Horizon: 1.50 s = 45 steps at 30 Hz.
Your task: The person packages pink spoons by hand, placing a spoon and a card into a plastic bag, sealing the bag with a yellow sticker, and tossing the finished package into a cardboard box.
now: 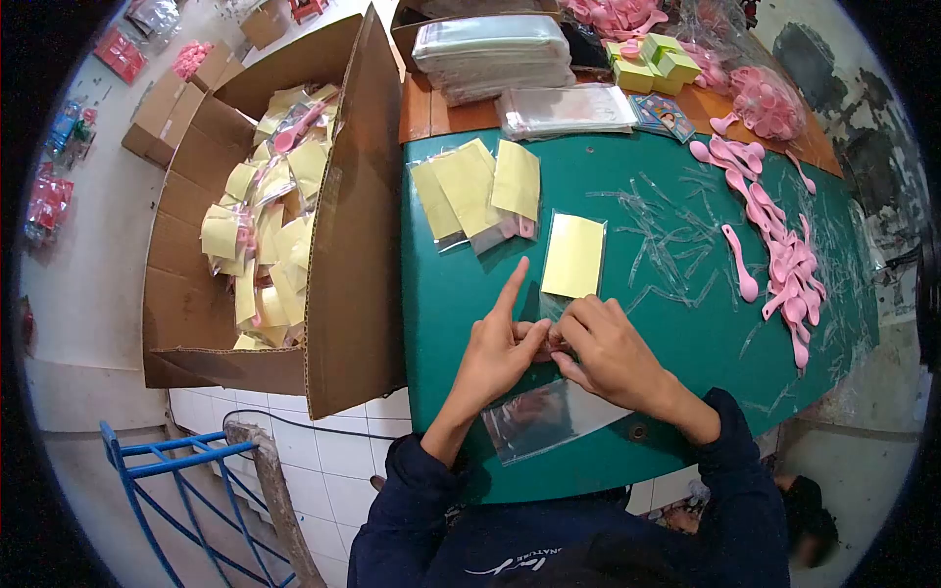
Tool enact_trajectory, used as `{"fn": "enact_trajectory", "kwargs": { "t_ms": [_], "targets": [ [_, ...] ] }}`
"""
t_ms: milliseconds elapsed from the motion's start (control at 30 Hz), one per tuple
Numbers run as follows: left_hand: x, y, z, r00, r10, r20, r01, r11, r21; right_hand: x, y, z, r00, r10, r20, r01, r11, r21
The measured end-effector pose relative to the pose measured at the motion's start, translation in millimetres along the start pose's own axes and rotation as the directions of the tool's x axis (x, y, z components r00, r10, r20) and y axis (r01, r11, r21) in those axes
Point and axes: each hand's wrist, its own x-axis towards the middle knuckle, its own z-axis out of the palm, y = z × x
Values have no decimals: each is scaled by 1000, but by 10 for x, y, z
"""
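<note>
Both hands meet at the lower end of a clear plastic bag with a yellow card (574,257) in it, flat on the green table. My left hand (495,355) pinches the bag's bottom end between thumb and curled fingers, its index finger pointing away. My right hand (616,355) closes on the same end from the other side. Something pink shows between the fingertips, mostly hidden. Below my hands lies a flat clear bag (534,423). Several bags with yellow cards (469,186) rest at the upper left of the table.
A tall cardboard box (355,225) of packed yellow-card bags stands left of the table. Pink spoons (784,260) lie in a heap at the right, beside scattered clear plastic strips (667,235). Stacked clear bags (495,54) and small yellow-green boxes (659,64) sit at the back.
</note>
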Motion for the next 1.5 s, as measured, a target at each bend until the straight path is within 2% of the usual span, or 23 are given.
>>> {"fn": "enact_trajectory", "kwargs": {
  "t_ms": [167, 267, 367, 433, 467, 533, 600, 633, 667, 700, 767, 800, 833, 867, 933, 1000, 1100, 1133, 1233, 1267, 1300, 1400, 1500],
  "targets": [
    [-9, 46, -4, 1000, 30, -3, -29, 997, 73, -21, -9, 109, 995, -86, -51, 78, 987, -139],
    [-13, 63, 6, 1000, 1, -20, 0, 1000, 23, -24, -27, 81, 997, -78, -16, 75, 990, -120],
    [-18, -4, 53, 999, 49, -12, -49, 997, -63, 0, 73, -102, 992, -89, 93, 75, 987, 145],
    [31, -40, 15, 1000, 8, -11, -9, 996, -93, 24, 143, -303, 970, -122, 210, 25, 911, 413],
    [46, -47, -11, 1000, -14, -12, 13, 994, -109, 31, 209, -396, 953, -151, 264, -14, 845, 534],
    [49, -32, -56, 996, -15, 88, 37, 967, -253, -39, 521, -608, 956, -144, 255, -117, 611, 783],
    [43, -33, -69, 990, -9, 144, 57, 942, -330, -227, 973, -784, 977, 204, 59, -172, 599, 782],
    [41, -38, -70, 989, -9, 148, 59, 940, -336, -333, 1218, -809, 880, 457, -128, -345, 802, 488],
    [46, -36, -71, 989, -5, 149, 56, 937, -344, -372, 1371, -819, 722, 570, -392, -559, 814, 155],
    [45, -24, -69, 987, -18, 157, 72, 936, -345, -366, 1335, -819, 720, 484, -497, -604, 790, -107],
    [46, 3, -69, 984, -44, 172, 102, 934, -343, -402, 1136, -754, 743, 242, -624, -640, 529, -557],
    [64, -48, -60, 985, -44, 166, 98, 937, -337, -357, 962, -708, 794, 348, -499, -511, 827, -236],
    [55, -43, -47, 988, -27, 151, 80, 932, -354, -282, 731, -654, 881, 354, -314, -378, 926, -16],
    [50, -27, -39, 990, -11, 138, 61, 928, -367, -204, 506, -568, 945, 298, -134, -262, 936, 234],
    [21, 39, -40, 989, 17, 145, 43, 915, -401, -116, 173, -319, 974, 207, -92, -210, 977, -30],
    [-34, 124, -69, 982, 42, 182, 45, 892, -450, -141, 180, -83, 964, 209, -163, -197, 977, 82],
    [-44, 95, -209, 917, 121, 379, 53, 907, -419, -135, 219, -68, 950, 196, -241, -138, 961, 238],
    [-75, 189, -254, 891, 78, 447, 163, 864, -476, -136, 235, -105, 952, 194, -238, -127, 955, 270],
    [-86, 130, -208, 950, 98, 298, 6, 944, -330, -137, 286, -171, 960, 192, -206, -114, 933, 340],
    [-81, 153, -159, 974, 115, 194, -85, 984, -154, -137, 306, -188, 963, 191, -190, -113, 927, 358],
    [-66, 155, -126, 975, 142, 171, -138, 990, -34, -133, 327, -202, 965, 200, -170, -122, 916, 382],
    [-9, 91, -58, 961, 263, 92, -278, 916, 290, -144, 412, -244, 963, 254, -85, -189, 869, 456],
    [-2, 65, -27, 966, 253, 53, -258, 936, 239, -190, 489, -252, 931, 364, 29, -313, 757, 574]
  ]
}}
